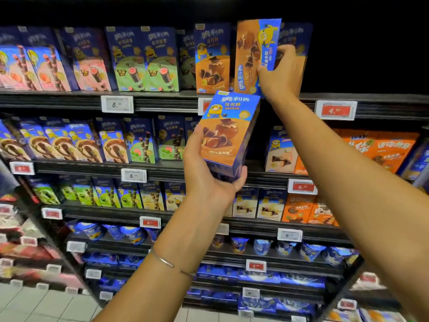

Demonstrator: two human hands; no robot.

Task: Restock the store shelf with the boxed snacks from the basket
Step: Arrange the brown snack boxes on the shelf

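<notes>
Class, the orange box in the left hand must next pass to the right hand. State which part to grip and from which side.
Grip the orange box by its upper half, across the narrow sides, coming from the right. It stands nearly upright, and the left hand covers its lower left edge and base.

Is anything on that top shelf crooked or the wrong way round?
Yes: the orange-and-blue cardboard snack box gripped by the right hand leans slightly, its lettering running sideways, unlike the upright orange box beside it.
</notes>
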